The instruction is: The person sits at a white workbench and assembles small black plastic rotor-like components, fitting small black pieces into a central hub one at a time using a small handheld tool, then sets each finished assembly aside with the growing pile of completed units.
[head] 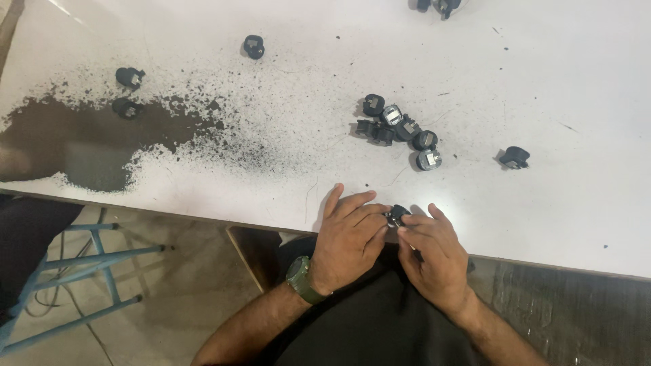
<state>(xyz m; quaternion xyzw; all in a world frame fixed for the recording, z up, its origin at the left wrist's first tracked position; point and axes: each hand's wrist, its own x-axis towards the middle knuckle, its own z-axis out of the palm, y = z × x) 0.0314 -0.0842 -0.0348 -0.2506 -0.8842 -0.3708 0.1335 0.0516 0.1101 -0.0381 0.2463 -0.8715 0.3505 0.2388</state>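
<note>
From the head camera, both hands meet at the near edge of the white tabletop (pixel 556 88), pinching between them one small black plastic part with a metal insert (pixel 398 214). The left hand (pixel 349 240), a green wristwatch (pixel 301 279) on its wrist, curls its fingers in from the left and touches the part with its fingertips; the right hand (pixel 434 261) closes thumb and forefinger on it from the right — both are grasping, neither is slack. The step looks like fitting or checking this one piece by fingertip work, and any further move would seem to call for a steady pinch and small turns, since the part is tiny and sits right at the table edge. Beyond the held part, farther onto the table, lies a cluster of like black parts (pixel 400 130); one more black part (pixel 515 157) lies to the right of that cluster, and a dark worn patch (pixel 88 142) spreads well to its left.
</note>
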